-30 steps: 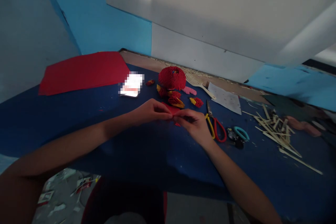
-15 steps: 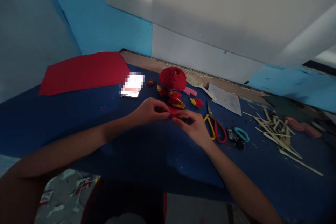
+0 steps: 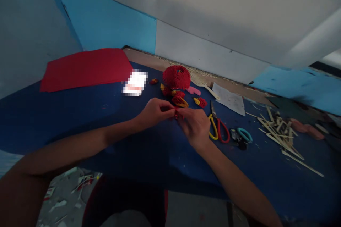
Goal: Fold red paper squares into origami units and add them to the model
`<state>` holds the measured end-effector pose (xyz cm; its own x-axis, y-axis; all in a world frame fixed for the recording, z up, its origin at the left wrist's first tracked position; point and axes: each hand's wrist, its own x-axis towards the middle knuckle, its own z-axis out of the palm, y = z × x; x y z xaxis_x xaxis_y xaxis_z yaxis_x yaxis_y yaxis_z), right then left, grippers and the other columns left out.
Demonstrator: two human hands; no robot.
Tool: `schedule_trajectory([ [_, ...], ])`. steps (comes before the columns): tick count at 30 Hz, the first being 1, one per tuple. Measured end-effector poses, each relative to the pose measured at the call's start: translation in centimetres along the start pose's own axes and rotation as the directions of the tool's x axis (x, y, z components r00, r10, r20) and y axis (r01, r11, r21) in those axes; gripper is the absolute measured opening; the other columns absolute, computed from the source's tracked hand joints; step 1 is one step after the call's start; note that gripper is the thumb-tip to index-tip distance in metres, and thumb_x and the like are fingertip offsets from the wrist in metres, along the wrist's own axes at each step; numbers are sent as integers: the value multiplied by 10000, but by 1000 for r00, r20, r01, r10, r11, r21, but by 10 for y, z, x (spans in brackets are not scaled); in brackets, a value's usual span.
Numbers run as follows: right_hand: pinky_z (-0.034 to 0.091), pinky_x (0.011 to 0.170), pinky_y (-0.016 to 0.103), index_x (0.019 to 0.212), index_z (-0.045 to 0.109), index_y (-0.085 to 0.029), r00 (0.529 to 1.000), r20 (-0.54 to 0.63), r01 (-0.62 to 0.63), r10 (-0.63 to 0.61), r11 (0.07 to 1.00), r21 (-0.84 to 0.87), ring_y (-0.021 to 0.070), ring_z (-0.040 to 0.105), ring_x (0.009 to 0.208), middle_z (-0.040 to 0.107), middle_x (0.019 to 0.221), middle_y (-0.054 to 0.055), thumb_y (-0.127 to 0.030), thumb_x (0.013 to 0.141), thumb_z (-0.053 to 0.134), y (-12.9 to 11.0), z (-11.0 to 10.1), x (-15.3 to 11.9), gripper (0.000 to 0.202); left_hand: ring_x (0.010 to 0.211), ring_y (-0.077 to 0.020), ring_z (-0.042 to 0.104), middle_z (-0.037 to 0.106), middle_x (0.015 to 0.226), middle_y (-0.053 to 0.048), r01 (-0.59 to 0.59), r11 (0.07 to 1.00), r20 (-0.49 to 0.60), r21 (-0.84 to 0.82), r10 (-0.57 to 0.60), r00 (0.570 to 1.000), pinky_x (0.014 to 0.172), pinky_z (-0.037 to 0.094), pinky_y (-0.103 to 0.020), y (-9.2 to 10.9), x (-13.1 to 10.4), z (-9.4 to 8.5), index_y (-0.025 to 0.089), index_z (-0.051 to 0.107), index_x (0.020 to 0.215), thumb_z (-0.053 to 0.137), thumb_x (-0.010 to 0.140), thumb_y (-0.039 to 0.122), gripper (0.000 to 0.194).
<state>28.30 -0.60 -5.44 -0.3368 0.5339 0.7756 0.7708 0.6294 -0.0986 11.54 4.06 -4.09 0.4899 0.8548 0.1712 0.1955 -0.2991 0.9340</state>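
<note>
Between my two hands is a small red paper piece point(image 3: 176, 114), partly hidden by fingers. My left hand point(image 3: 157, 110) pinches its left side with thumb and forefinger. On the other side, my right hand point(image 3: 194, 122) has its fingers closed on the same piece. Just beyond lie red and yellow folded-paper pieces point(image 3: 180, 101) and a round red folded-paper form point(image 3: 176, 77). A smaller red and yellow piece point(image 3: 200, 102) rests to the right, with a pink piece point(image 3: 193, 90) behind it.
Scissors point(image 3: 218, 127) with red and yellow handles lie right of my right hand, beside a teal-handled tool point(image 3: 244, 134). Farther right are thin sticks point(image 3: 282, 133). Red sheets point(image 3: 87, 69) and a bright phone point(image 3: 135, 83) lie left; a white paper point(image 3: 229, 98) sits behind.
My right hand has turned, its back now more toward the camera and its fingers closer over the red piece. The view has shifted slightly.
</note>
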Motion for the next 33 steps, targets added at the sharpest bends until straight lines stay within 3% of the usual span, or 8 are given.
schedule_trajectory([
  [3,473,712,290,988,616,-159,985,50,166,-166,986,4,169,667,895,714,956,85,-112,821,536,4,-4,2,191,557,-73,581,665,606,-10,66,993,16,-103,-65,998,523,426,-149,6,-1,-2,99,671,696,542,723,174,152],
  [7,477,765,329,1042,615,-163,975,148,159,-169,985,73,187,642,960,694,1015,98,-127,822,533,10,-8,3,238,540,-67,568,674,636,-14,103,989,51,-105,-99,994,503,419,-152,9,-1,-6,100,669,723,524,740,181,167],
  [12,507,686,258,964,629,-201,954,267,-237,137,889,391,127,653,790,706,885,33,-137,820,549,11,-7,2,177,547,-57,526,607,577,19,35,999,62,-18,-34,998,526,395,-154,6,1,-8,111,632,640,504,718,150,155],
  [15,507,650,231,882,632,-200,920,308,-370,241,789,490,116,644,725,702,823,9,-164,777,619,10,-5,1,111,496,-47,463,533,543,41,93,995,182,-41,-84,980,483,349,-157,6,3,-9,118,588,638,478,741,183,164],
  [20,512,670,247,895,638,-206,959,197,-269,202,866,422,123,651,717,706,814,17,-162,782,614,9,-4,0,124,480,-46,385,427,546,52,39,999,372,32,-48,927,461,289,-173,4,6,-11,124,514,643,426,827,285,261],
  [26,511,750,285,876,624,-195,971,180,-220,160,891,397,145,632,844,670,875,50,-141,803,581,10,-4,2,101,549,-65,427,452,601,34,-151,975,375,161,81,923,534,347,-184,1,3,-10,125,499,686,333,892,264,299],
  [30,503,716,259,890,602,-187,966,208,-225,156,903,366,131,626,798,659,841,32,-110,812,554,13,-7,1,120,720,-118,544,600,782,-30,-434,780,331,450,305,893,641,408,-221,-2,-2,-9,130,586,864,355,895,264,268],
  [33,496,674,239,902,598,-189,968,220,-190,117,919,345,123,624,755,659,813,23,-99,814,549,15,-8,1,135,795,-151,589,643,870,-71,-521,579,310,627,428,849,660,435,-236,-10,-3,-9,138,606,979,389,896,296,281],
])
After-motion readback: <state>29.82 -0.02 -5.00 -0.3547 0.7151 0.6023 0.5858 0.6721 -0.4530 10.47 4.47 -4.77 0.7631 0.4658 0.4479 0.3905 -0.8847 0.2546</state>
